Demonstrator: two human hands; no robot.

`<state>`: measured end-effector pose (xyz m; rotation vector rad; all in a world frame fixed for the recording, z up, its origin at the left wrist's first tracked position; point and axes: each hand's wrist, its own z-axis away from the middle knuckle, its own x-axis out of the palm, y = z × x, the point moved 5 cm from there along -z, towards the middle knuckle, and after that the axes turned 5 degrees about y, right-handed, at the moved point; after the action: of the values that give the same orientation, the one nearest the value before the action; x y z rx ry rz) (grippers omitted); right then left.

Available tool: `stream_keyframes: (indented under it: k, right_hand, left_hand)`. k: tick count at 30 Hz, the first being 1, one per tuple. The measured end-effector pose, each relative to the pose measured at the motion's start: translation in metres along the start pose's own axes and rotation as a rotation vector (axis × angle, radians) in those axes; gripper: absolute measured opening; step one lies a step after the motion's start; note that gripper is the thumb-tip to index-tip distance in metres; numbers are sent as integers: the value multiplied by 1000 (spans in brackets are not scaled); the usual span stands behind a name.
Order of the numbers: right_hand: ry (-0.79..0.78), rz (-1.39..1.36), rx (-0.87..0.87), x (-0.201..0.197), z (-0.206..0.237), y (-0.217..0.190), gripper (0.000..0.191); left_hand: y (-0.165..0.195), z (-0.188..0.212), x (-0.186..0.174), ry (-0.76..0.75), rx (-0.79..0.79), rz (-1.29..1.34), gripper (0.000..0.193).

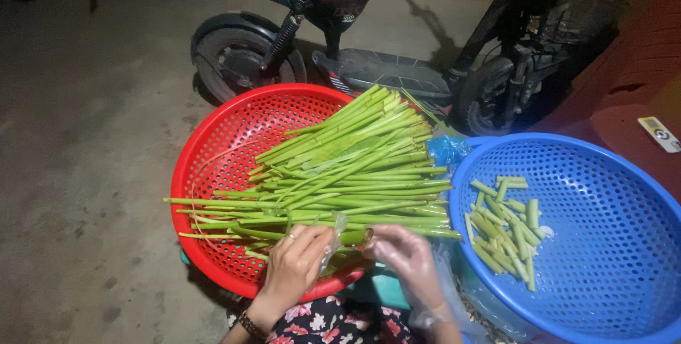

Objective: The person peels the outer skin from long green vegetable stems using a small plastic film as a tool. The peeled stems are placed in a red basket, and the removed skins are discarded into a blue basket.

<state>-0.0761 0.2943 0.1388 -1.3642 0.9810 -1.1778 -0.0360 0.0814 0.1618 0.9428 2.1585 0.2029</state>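
A red perforated basket [213, 145] holds a pile of long green stems [347, 174]. My left hand [298, 259], bare with a ring and a wrist bracelet, rests at the basket's near rim and pinches the clear plastic at the stems' ends. My right hand [404, 255], covered by a thin clear plastic glove, grips a short green stem piece [352, 236] between both hands. To the right, a blue perforated basket [610, 259] contains several short cut stem pieces [507, 227].
A parked scooter [340, 25] with a dark red seat stands just behind the baskets on the concrete floor [85, 138]. A dark red object [638, 74] sits at the right edge. A blue plastic bag [447, 151] lies between the baskets.
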Motion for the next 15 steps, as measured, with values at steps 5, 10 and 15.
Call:
stream_keyframes:
  k: [5, 10, 15]
  right_hand:
    - [-123, 130, 21, -1, -4, -19, 25]
    - [-197, 322, 58, 17, -4, -29, 22]
    - [-230, 547, -266, 53, -3, -38, 18]
  left_hand:
    - [2, 10, -1, -15, 61, -50, 33]
    - [1, 22, -8, 32, 93, -113, 29]
    - [1, 32, -19, 128, 74, -180, 24]
